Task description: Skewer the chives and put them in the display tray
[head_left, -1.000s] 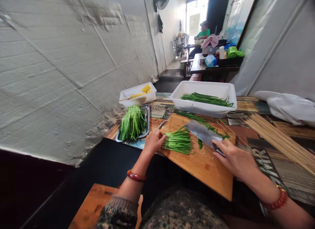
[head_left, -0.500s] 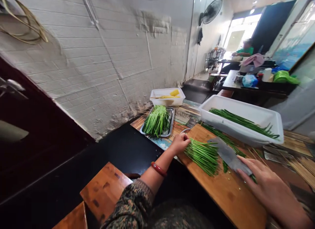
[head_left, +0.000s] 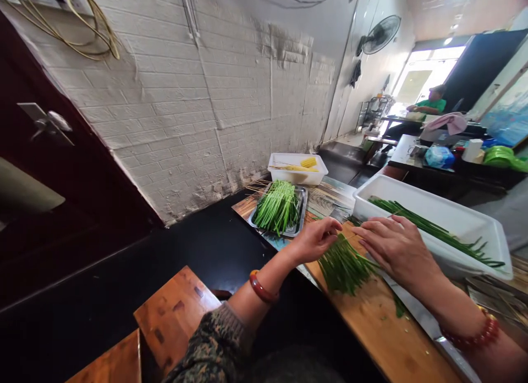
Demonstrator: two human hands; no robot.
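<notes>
A bunch of green garlic chives [head_left: 345, 267] hangs fanned out over the wooden cutting board [head_left: 371, 317], slightly blurred. My left hand [head_left: 317, 240] is closed at the top end of the bunch. Across from it my right hand [head_left: 396, 248] has its fingers together at a thin skewer [head_left: 350, 237] at the chives' top; its thumb is hidden. Beneath my right forearm a cleaver [head_left: 421, 311] lies on the board, partly covered. Further left, a metal tray [head_left: 303, 207] bears a pile of skewered chives [head_left: 277, 207].
A white plastic tub [head_left: 445, 212] with long chives stands behind the board. Another white bin [head_left: 297, 177] with yellow pieces is by the wall. Wooden stools [head_left: 177, 317] are at lower left. A person in green [head_left: 431, 104] sits far back at a table.
My right hand has let go of the cleaver, which now lies on the board, and has moved left to the chives' top. The bunch has been raised a little. The view has shifted.
</notes>
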